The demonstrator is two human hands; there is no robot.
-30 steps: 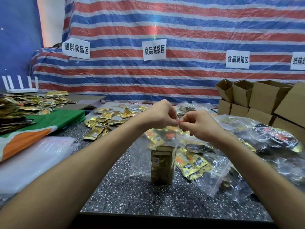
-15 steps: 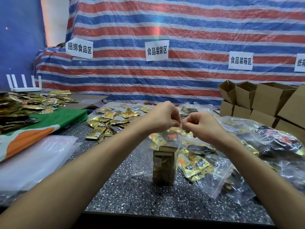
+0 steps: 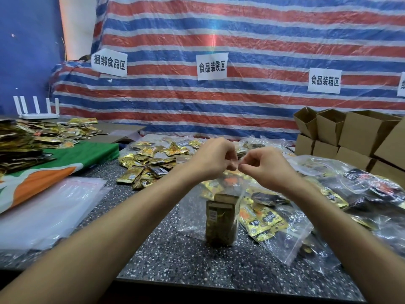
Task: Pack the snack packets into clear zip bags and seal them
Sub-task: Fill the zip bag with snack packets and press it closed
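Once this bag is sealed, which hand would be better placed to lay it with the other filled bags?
Probably the right hand: the filled bags lie on its side, while the left hand would cross over. Both pinch the zip bag's top.

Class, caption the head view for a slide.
Left hand and right hand pinch the top of the zip bag, packets upright inside.
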